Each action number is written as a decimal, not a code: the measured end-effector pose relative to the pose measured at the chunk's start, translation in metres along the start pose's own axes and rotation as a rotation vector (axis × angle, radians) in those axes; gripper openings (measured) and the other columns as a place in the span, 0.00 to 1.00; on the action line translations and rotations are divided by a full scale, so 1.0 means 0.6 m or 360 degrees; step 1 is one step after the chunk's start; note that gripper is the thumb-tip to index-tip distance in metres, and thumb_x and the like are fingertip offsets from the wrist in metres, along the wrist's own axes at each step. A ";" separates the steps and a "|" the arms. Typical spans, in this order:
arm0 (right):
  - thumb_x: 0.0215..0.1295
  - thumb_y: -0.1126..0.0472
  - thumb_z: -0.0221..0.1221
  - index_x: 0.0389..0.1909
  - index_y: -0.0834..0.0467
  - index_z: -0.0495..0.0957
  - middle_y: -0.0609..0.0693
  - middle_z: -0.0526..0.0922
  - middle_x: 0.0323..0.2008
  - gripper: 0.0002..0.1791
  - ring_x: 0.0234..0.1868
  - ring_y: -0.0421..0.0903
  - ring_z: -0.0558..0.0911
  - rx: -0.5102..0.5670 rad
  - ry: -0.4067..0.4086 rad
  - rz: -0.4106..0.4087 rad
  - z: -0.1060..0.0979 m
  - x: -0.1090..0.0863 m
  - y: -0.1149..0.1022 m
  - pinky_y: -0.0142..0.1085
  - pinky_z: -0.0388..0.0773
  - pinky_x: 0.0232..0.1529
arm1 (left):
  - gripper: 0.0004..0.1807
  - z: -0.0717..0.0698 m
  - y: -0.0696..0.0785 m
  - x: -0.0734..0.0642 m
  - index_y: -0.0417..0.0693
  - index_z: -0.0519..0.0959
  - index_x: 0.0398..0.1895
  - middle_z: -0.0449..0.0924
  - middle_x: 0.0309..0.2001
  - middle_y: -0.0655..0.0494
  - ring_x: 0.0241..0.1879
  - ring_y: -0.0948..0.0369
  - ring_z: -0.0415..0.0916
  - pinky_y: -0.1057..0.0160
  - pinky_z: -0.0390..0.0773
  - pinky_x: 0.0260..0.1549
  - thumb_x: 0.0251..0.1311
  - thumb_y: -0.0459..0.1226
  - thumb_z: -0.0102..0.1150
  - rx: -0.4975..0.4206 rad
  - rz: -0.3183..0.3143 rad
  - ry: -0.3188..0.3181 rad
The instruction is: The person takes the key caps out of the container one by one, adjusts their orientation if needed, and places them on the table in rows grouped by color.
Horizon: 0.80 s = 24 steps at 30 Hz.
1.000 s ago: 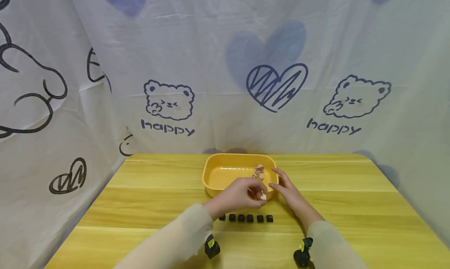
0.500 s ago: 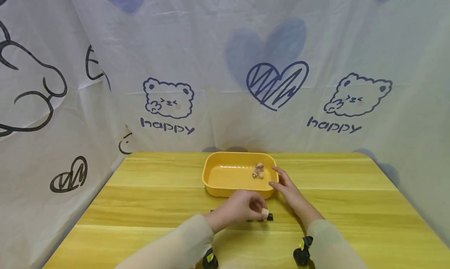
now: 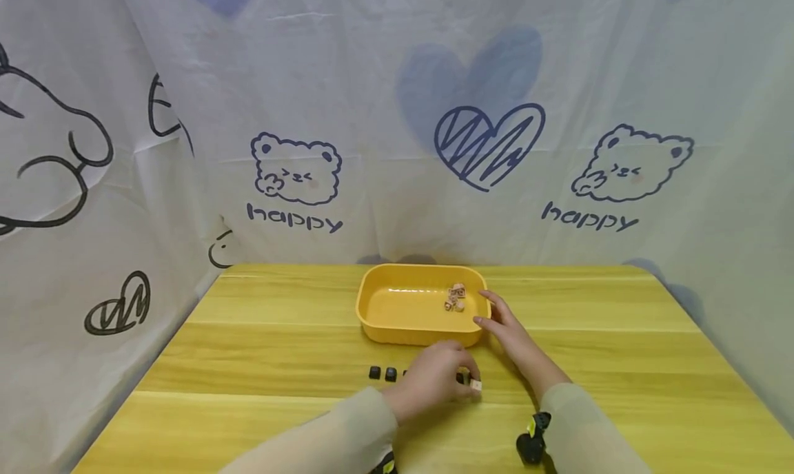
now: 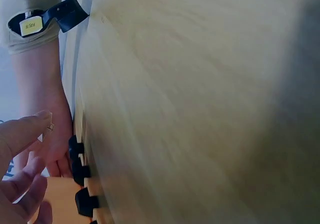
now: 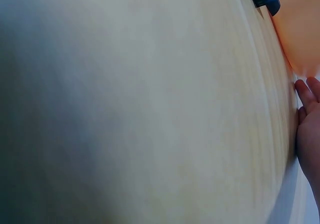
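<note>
My left hand pinches a small cream keycap between thumb and fingertips, low over the table at the right end of a row of black keycaps. The hand hides part of that row. In the left wrist view, the pinched keycap shows a cross-shaped mark. My right hand rests its thumb and fingertips on the right rim of a yellow plastic tub; in the right wrist view its fingers look fairly straight. Several cream keycaps lie inside the tub, towards its right end.
The wood-grain table runs back to a white hanging cloth printed with hearts and bears. Black camera mounts are strapped to both wrists, the right one close to the tabletop.
My left hand, with the cream keycap, has come from the tub's front rim down and slightly right to the right end of the black row. The right hand stays at the tub's rim.
</note>
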State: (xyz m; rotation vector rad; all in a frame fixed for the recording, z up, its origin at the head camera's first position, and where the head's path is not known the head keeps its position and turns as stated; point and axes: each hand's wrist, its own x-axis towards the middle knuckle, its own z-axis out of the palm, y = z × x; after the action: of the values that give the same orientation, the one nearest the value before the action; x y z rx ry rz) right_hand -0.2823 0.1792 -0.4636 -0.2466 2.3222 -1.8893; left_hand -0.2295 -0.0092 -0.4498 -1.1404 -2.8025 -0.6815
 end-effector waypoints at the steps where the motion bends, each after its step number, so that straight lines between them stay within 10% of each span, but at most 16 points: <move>1: 0.73 0.59 0.53 0.76 0.57 0.48 0.66 0.46 0.74 0.36 0.74 0.61 0.48 -0.0001 -0.0006 0.0014 0.001 -0.004 -0.008 0.56 0.45 0.70 | 0.07 0.002 0.002 0.001 0.61 0.86 0.29 0.77 0.32 0.70 0.32 0.71 0.69 0.71 0.70 0.35 0.49 0.48 0.74 0.0053 0.0013 0.0015; 24: 0.73 0.62 0.51 0.75 0.53 0.52 0.64 0.53 0.73 0.32 0.72 0.58 0.56 0.0078 0.0038 -0.0070 -0.003 0.023 0.044 0.52 0.52 0.69 | 0.09 0.032 0.011 0.006 0.70 0.81 0.22 0.75 0.37 0.71 0.39 0.64 0.65 0.59 0.63 0.37 0.48 0.53 0.73 0.0270 -0.0177 0.0020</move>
State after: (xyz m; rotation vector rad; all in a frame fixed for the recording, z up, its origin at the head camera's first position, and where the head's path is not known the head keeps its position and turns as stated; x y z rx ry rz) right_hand -0.2972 0.1829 -0.4889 -0.2733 2.3006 -1.9776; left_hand -0.2255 0.0055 -0.4641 -0.9552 -2.8650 -0.4446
